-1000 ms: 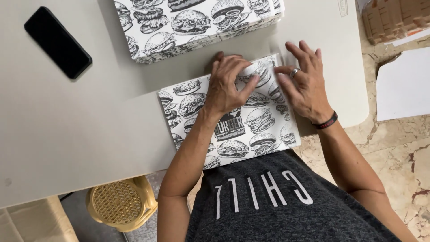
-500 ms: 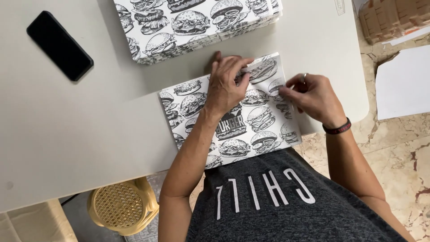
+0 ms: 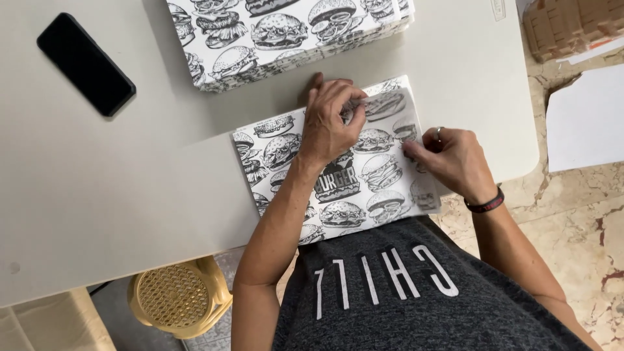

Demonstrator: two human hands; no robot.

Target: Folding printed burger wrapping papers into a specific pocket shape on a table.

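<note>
Looking down, I see my left hand (image 3: 328,123) pressing on the burger-print sheet (image 3: 338,172) at centre frame, its fingertips curled together and pinching a raised flap (image 3: 385,104) at the sheet's top edge. My right hand (image 3: 455,159) nips the sheet's right edge, fingers closed on it. I judge the folding as barely begun: one flap is lifted, the rest lies flat on the white table (image 3: 130,195), and a stack of printed sheets (image 3: 286,32) sits at upper centre.

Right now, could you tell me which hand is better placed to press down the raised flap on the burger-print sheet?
Probably the left hand: it already rests on the flap. The right hand pinches the sheet's right edge.
</note>
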